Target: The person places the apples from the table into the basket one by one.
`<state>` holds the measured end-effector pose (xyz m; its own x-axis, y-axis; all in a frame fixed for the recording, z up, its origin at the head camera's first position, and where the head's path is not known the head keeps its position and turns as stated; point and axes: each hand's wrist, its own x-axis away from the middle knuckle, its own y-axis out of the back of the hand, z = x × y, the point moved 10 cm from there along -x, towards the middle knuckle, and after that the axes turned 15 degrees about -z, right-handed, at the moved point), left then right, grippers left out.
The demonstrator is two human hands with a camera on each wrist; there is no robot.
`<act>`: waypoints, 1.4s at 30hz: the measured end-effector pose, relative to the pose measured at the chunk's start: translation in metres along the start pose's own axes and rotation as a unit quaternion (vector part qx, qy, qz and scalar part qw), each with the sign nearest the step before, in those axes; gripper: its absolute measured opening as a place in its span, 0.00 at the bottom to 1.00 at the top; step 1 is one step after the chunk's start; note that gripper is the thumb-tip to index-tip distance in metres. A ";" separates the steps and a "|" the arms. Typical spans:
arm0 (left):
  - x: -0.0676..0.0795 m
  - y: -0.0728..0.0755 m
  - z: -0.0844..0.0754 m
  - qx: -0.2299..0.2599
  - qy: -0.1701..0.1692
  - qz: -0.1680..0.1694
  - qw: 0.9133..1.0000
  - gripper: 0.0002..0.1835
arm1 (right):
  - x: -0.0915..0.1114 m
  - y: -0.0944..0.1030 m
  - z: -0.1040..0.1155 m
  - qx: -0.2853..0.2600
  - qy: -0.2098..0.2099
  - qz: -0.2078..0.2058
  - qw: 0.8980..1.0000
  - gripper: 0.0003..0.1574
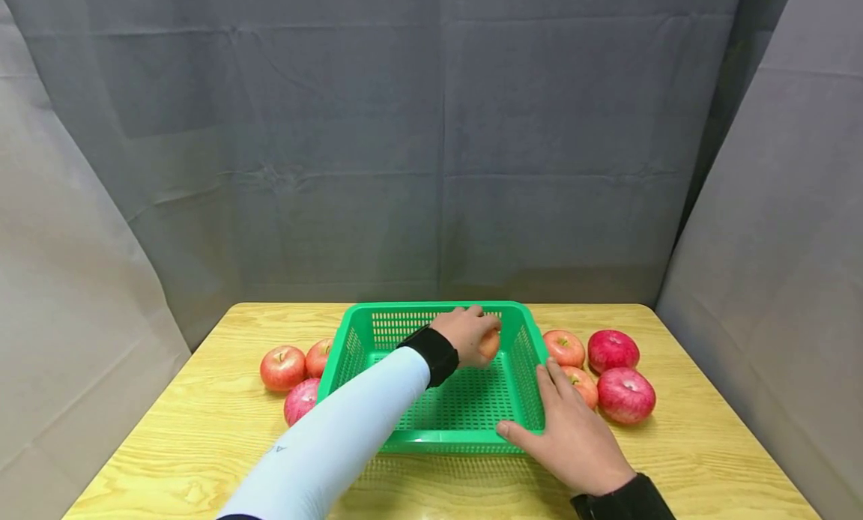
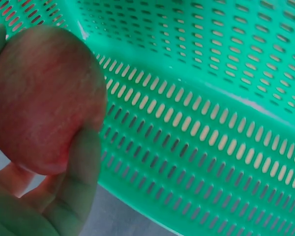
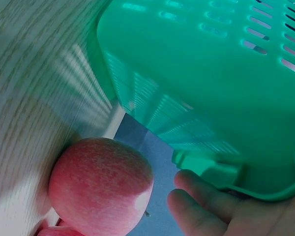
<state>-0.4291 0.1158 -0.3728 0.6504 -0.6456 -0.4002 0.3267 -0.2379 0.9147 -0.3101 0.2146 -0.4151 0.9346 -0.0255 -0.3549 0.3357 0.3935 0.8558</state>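
My left hand [image 1: 467,336] grips a red apple [image 1: 490,345] over the back right part of a green plastic basket [image 1: 431,440]. In the left wrist view, fingers and thumb curl round that apple [image 2: 44,98], with the slotted basket wall behind it. My right hand [image 1: 578,437] lies at the basket's front right corner, its fingers extended along the right side and the thumb at the front rim. The right wrist view shows two fingertips [image 3: 196,196] beside the basket's rim, with a loose apple [image 3: 101,184] close by on the table.
Several apples stand right of the basket, a dark red apple [image 1: 627,395] among them. Left of it are three more, including a light red apple [image 1: 283,368]. The wooden table [image 1: 168,437] is bordered by a grey cloth [image 1: 337,168] behind and pale cloth at both sides.
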 end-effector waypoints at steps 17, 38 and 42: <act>-0.005 -0.028 -0.007 0.005 0.009 0.004 1.000 0.33 | 0.002 -0.003 0.004 -0.003 0.011 -0.015 1.000 0.75; -0.016 -0.054 -0.006 0.057 0.009 -0.014 0.998 0.34 | 0.001 0.007 0.002 0.004 0.022 -0.040 0.999 0.75; -0.017 -0.056 -0.004 0.051 0.022 -0.001 0.998 0.34 | -0.001 0.007 0.002 -0.002 0.022 -0.039 0.999 0.74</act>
<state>-0.4556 0.1430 -0.4171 0.6792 -0.6135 -0.4028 0.2581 -0.3141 0.9137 -0.3082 0.2154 -0.4077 0.8999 -0.0160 -0.4359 0.4060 0.3960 0.8236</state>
